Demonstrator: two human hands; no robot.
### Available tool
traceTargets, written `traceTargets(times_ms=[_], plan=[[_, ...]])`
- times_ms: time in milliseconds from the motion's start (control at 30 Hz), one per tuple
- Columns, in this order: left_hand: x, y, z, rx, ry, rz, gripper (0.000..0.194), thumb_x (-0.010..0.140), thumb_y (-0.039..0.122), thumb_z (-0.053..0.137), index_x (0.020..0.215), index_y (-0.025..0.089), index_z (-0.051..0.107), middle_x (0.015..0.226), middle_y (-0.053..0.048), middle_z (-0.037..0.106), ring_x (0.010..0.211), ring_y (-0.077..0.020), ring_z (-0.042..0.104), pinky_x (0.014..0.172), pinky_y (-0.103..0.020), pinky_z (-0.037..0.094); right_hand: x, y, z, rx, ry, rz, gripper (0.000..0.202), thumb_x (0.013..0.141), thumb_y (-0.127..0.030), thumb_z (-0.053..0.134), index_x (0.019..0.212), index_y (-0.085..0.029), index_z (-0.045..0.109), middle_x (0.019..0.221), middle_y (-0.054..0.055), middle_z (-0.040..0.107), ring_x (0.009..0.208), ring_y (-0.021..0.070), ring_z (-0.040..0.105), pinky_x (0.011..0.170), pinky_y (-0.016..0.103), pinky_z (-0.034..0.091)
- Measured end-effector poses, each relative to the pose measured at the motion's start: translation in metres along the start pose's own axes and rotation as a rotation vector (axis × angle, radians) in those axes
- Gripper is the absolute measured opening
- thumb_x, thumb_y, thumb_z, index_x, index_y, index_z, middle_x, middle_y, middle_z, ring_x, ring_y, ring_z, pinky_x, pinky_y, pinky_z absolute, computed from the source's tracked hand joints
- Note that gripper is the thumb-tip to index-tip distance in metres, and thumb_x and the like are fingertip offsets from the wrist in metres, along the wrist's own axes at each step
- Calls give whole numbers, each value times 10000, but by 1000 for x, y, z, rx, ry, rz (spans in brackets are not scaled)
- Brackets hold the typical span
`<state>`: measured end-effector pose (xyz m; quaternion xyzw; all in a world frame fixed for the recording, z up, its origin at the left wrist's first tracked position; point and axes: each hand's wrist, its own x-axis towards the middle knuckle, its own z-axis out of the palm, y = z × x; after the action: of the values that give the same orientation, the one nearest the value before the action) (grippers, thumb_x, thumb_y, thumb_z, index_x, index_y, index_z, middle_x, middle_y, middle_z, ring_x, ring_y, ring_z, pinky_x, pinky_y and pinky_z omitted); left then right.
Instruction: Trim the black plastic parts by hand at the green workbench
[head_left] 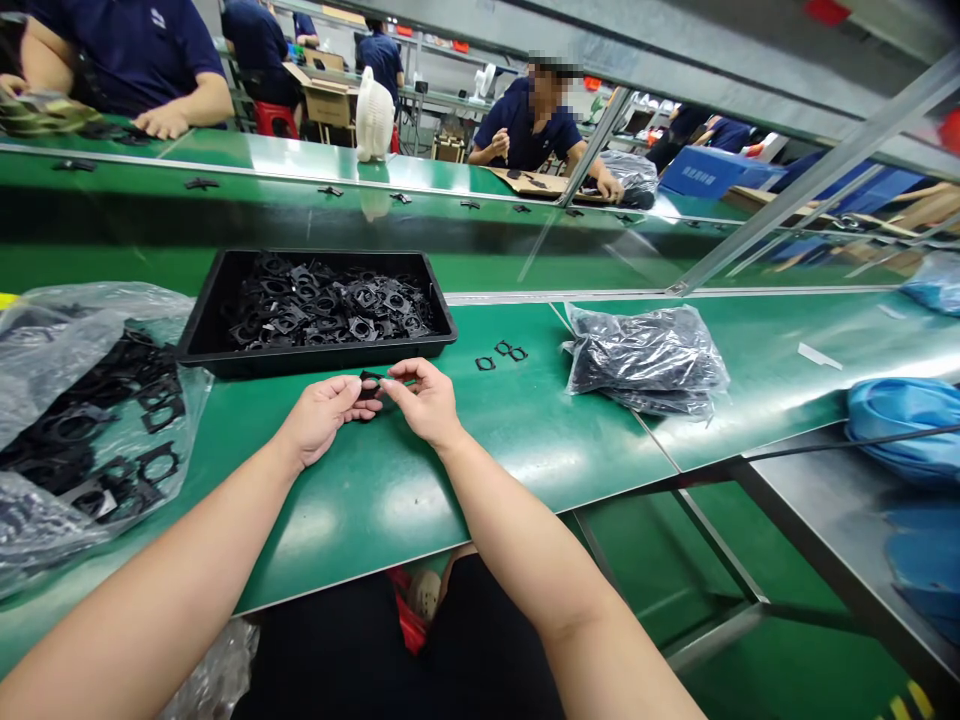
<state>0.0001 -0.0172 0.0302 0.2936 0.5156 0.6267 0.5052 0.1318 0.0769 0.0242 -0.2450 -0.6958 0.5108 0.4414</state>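
Observation:
Between my two hands is a small black plastic ring part [370, 378], partly covered by the fingers. My left hand [327, 412] pinches it from one side, and my right hand [424, 400] grips its other side with thumb and fingers. Just beyond the hands stands a black tray [322, 357] heaped with similar black ring parts [330, 300]. An opened clear plastic bag [187, 420] at the left holds more black parts [75, 430]. To the right of my hands, several loose ring parts [485, 363] lie flat on the green table [517, 440].
A sealed clear bag of black parts [645, 355] lies right of the loose rings. Behind the table runs a green conveyor [300, 215] carrying spaced black pieces. Co-workers [127, 60] sit across it. A metal post [795, 165] slants at the right, near a blue bag [904, 425].

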Motion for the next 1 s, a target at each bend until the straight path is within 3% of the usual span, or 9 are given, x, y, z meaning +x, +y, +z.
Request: traceTargets(times_ms=[233, 700, 1000], plan=[[-1, 0, 1, 2, -19, 9, 399, 642, 442, 763, 882, 131, 696, 796, -71, 719, 774, -173, 670, 715, -273, 498, -4, -4, -1, -234, 1, -195, 147, 773, -319, 650, 731, -179, 625, 775, 26, 652, 712, 123, 601, 622, 234, 489], [-2, 2, 2, 4, -14, 9, 421, 623, 451, 772, 880, 127, 693, 752, -71, 712, 738, -170, 665, 695, -277, 491, -4, -4, -2, -313, 20, -280, 84, 795, -253, 638, 737, -194, 653, 779, 25, 679, 737, 131, 624, 710, 255, 502], [-3, 1, 2, 49, -36, 30, 393, 646, 446, 758, 868, 128, 698, 743, -61, 700, 725, -157, 649, 705, -275, 486, -3, -4, -3, -233, -34, -201, 160, 785, -319, 650, 725, -172, 633, 757, 23, 654, 703, 118, 597, 630, 228, 473]])
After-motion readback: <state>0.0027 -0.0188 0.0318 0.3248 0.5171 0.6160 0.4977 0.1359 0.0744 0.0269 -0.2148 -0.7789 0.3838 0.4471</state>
